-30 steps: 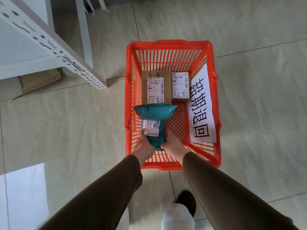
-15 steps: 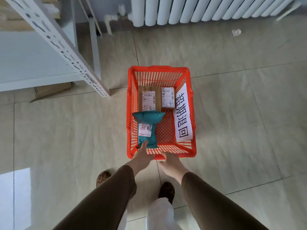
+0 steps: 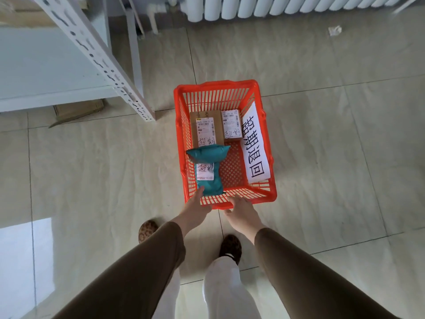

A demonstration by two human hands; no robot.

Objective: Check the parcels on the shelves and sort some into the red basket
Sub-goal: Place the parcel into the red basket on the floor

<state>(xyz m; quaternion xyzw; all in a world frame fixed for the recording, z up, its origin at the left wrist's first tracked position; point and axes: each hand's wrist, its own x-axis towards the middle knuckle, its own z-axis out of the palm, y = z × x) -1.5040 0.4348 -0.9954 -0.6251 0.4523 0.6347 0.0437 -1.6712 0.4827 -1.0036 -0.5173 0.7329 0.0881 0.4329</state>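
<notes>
The red basket (image 3: 178, 125) stands on the floor ahead of my feet. A teal padded parcel (image 3: 210, 155) with a white label lies in its near left part, leaning on a brown cardboard box (image 3: 205, 130). A smaller labelled box (image 3: 231, 125) sits beside that one. A white handwritten sign (image 3: 255, 146) lines the right wall. My left hand (image 3: 197, 207) hangs over the near rim, its fingertips touching the teal parcel's near end. My right hand (image 3: 241, 210) is just outside the near rim, fingers apart, holding nothing.
A white metal shelf post (image 3: 99, 56) and shelf board (image 3: 46, 72) stand at the left, with flattened cardboard (image 3: 78, 110) under them. A white radiator (image 3: 287, 5) runs along the far wall. A paper scrap (image 3: 334, 31) lies on the tiled floor.
Both hands have let go of the teal parcel, which now rests in the basket. The hands have drawn back to the near rim and my view has risen away from the basket.
</notes>
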